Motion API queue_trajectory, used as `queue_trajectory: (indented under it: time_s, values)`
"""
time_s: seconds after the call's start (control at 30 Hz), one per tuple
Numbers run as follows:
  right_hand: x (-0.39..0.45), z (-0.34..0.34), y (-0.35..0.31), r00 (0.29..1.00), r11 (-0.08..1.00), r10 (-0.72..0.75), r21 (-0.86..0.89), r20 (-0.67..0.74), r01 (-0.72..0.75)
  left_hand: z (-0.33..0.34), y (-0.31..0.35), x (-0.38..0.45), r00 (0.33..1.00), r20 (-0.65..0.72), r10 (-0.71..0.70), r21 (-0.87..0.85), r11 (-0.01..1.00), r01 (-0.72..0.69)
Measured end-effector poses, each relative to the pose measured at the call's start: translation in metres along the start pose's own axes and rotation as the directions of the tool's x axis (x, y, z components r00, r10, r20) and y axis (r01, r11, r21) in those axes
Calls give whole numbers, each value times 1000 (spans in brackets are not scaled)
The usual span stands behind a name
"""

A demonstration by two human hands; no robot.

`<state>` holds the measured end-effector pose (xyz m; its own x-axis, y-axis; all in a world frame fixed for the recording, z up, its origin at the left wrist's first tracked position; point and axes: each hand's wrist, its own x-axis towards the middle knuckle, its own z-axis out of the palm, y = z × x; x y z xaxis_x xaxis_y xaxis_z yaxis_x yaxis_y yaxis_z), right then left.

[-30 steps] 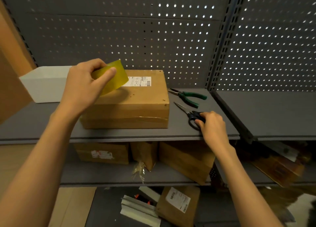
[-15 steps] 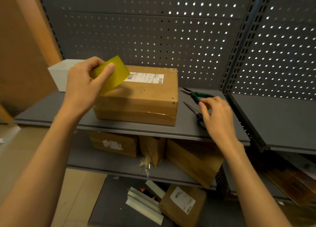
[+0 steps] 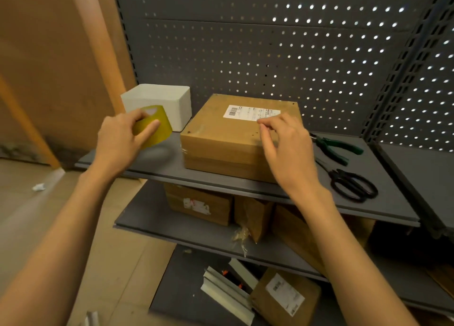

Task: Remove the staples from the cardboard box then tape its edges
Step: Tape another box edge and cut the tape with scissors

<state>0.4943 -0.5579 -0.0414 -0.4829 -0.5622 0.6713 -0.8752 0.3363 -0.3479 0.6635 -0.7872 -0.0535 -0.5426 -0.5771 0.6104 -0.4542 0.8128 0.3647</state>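
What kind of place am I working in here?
Probably a stockroom or packing area: grey metal shelves with a pegboard back, labelled cardboard boxes stored below, and pliers beside scissors.

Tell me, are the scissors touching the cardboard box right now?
Apart. The head view shows the scissors lying on the shelf well right of the cardboard box, with bare grey shelf between them.

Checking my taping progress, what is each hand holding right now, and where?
Left hand grips the tape roll by its rim. Right hand holds nothing.
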Motion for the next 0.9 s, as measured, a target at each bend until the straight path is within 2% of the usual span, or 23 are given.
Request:
queue_trajectory:
  time_s: [0.27, 0.53, 0.6, 0.67, 0.77, 0.9]
  values:
    - [3, 39, -37, 995, 1000, -24, -4, 99, 25, 30, -45, -9, 990, 50, 132, 90, 987, -136]
    - [6, 66, -53, 988, 998, 3, -70, 155, 8, 33, -58, -8, 969, 226, 99, 83, 989, -121]
    - [7, 72, -59, 985, 997, -6, -70, 172, 18, 28, -47, -6, 973, 217, 78, 1, 997, -80]
    - [10, 78, -63, 977, 996, -28, -73, 213, 44, 23, -30, -3, 963, 214, 164, -211, 970, -118]
    - [14, 88, -67, 943, 983, -78, -134, 325, 127, 29, -5, 2, 901, 305, 310, -478, 868, -136]
    - [17, 95, -65, 905, 940, -104, -256, 412, 225, 51, 10, -1, 843, 412, 346, -557, 828, -68]
